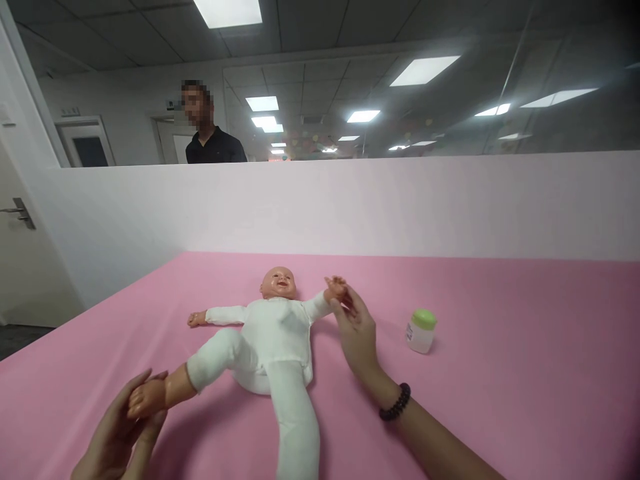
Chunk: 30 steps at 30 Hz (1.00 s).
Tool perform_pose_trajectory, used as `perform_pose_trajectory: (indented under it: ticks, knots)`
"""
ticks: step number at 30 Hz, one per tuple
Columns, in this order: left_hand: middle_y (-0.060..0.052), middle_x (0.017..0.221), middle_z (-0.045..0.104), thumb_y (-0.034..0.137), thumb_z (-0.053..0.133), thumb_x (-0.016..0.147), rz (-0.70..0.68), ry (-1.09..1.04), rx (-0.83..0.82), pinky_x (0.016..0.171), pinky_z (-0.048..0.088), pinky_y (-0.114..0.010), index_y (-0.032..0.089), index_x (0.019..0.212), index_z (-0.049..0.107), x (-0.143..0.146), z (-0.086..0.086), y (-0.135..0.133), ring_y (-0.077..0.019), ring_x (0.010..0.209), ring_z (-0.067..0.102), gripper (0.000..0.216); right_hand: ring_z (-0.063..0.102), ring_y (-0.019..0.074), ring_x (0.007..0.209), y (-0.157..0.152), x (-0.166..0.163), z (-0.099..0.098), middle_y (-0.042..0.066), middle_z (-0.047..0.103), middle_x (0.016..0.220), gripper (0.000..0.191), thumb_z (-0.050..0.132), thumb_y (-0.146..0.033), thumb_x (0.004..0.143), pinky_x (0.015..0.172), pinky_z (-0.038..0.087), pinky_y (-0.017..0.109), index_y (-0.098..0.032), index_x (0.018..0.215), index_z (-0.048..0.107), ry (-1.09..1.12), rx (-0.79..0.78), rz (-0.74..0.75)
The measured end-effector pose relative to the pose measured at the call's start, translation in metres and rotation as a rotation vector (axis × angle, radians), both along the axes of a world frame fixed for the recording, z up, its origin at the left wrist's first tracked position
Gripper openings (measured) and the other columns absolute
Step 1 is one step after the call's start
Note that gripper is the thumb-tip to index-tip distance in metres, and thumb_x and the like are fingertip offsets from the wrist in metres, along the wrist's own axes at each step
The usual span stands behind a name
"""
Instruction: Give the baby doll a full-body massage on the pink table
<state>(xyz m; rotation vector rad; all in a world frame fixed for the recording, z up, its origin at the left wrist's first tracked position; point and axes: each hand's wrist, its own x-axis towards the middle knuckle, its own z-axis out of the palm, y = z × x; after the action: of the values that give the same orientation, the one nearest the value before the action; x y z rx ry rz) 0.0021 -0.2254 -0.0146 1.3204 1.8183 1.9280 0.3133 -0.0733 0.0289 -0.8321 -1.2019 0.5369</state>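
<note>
A baby doll (277,333) with a white cloth body lies on its back, head at the far side and legs toward me. At the lower left, my left hand (120,427) is wrapped round the doll's bare foot, and that leg is lifted and stretched out to the left. My right hand (357,333), with a dark beaded bracelet on the wrist, grips the doll's hand and holds that arm out to the right. The doll's other arm lies out on the left. Its other leg points straight toward me and runs out of view at the bottom.
A small jar (421,331) with a green lid stands right of my right hand on the pink table cover (525,360). A white low wall (350,207) with glass above closes the far side. Behind the glass is a person (215,143). At the left is a door (25,267).
</note>
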Motion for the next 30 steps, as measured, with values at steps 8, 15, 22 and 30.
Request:
perform_pose_trajectory:
  ticks: [8,15,22,30]
  knots:
    - [-0.005,0.121,0.071,0.044,0.064,0.086,-0.107,0.401,0.048,0.057,0.060,-0.019,0.026,0.127,0.061,0.033,0.024,0.022,-0.0265,0.103,0.072,0.044,0.059,0.0206,0.121,-0.016,-0.026,-0.024,0.004,0.065,0.128,0.046,0.047,-0.011,0.095,0.105,0.051,0.042,-0.027,0.137,0.055,-0.681,0.412,-0.018]
    - [-0.006,0.122,0.070,0.027,0.060,0.091,-0.078,0.674,0.159,0.088,0.060,-0.031,0.024,0.129,0.058,0.062,0.024,0.017,-0.0237,0.105,0.070,0.038,0.057,0.0205,0.122,-0.019,-0.027,-0.026,0.005,0.063,0.130,0.048,0.046,-0.010,0.096,0.105,0.050,0.044,-0.027,0.140,0.049,-0.734,0.411,-0.034]
    - [-0.008,0.123,0.068,0.025,0.049,0.096,-0.088,0.785,0.148,0.089,0.057,-0.030,0.021,0.131,0.055,0.078,0.014,0.035,-0.0219,0.109,0.068,0.035,0.055,0.0212,0.124,-0.019,-0.035,-0.026,0.005,0.062,0.130,0.047,0.045,-0.010,0.096,0.106,0.049,0.044,-0.026,0.139,0.051,-0.771,0.433,0.020]
    - [-0.008,0.125,0.068,0.029,0.054,0.096,-0.042,0.738,0.208,0.091,0.058,-0.032,0.022,0.134,0.055,0.084,0.017,0.029,-0.0235,0.110,0.068,0.039,0.056,0.0207,0.120,-0.014,-0.033,-0.022,0.005,0.063,0.126,0.041,0.045,-0.010,0.096,0.105,0.048,0.043,-0.026,0.132,0.055,-0.684,0.359,0.051]
